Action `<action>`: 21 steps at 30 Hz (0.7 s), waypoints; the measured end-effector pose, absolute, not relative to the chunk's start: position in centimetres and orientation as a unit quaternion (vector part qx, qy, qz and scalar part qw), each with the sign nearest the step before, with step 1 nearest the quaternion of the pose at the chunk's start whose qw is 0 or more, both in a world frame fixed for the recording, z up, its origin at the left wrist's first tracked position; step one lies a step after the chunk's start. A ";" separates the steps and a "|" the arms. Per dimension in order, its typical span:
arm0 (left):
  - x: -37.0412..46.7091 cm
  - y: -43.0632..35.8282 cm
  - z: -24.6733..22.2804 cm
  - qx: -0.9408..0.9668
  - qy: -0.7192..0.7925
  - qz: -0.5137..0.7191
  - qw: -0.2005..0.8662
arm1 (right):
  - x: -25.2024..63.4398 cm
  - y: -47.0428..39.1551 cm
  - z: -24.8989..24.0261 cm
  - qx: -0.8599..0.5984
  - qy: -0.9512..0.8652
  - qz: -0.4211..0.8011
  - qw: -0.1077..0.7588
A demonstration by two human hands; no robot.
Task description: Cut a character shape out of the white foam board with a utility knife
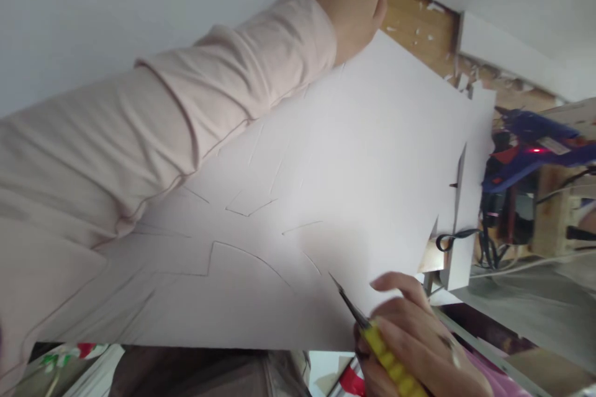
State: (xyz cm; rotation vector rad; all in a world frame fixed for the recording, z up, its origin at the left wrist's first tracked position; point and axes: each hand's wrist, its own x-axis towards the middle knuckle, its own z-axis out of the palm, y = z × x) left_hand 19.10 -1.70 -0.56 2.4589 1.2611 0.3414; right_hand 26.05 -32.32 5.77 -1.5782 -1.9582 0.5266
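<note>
A large white board [344, 155] lies in front of me, with thin dark lines and shapes marked on its surface. My left arm in a pale pink sleeve stretches across it from the left. At the far edge of the board, my left hand [347, 0] is closed, its fingers curled at the edge and mostly hidden. At the lower right, my right hand [414, 329] grips a craft knife [388, 356] with a ribbed yellow handle. Its slim pointed metal tip is just over the board, near a short curved line; whether it touches cannot be told.
A blue glue gun [535, 142] with a red light sits at the right among dark cables [493, 254]. White scraps litter the wooden surface [419, 18] beyond the board. White strips [470, 198] stand along the right edge. Red and green items show at the lower left.
</note>
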 end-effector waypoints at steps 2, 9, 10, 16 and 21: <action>19.2 -1.4 -0.9 0.874 0.441 0.133 0.153 | 25.2 -31.8 4.2 -0.574 -0.719 0.191 0.342; 19.3 -1.3 -0.3 0.863 0.443 0.166 0.179 | 25.8 -32.3 -0.3 -0.546 -0.750 0.134 0.348; 19.3 -1.3 -0.2 0.862 0.442 0.167 0.181 | 25.8 -32.5 -0.3 -0.563 -0.750 0.123 0.323; 19.5 -1.8 -0.1 0.859 0.443 0.174 0.185 | 25.0 -32.5 0.5 -0.522 -0.825 0.042 0.213; 19.5 -1.6 0.1 0.859 0.443 0.172 0.192 | 24.8 -32.1 1.1 -0.526 -0.829 0.045 0.185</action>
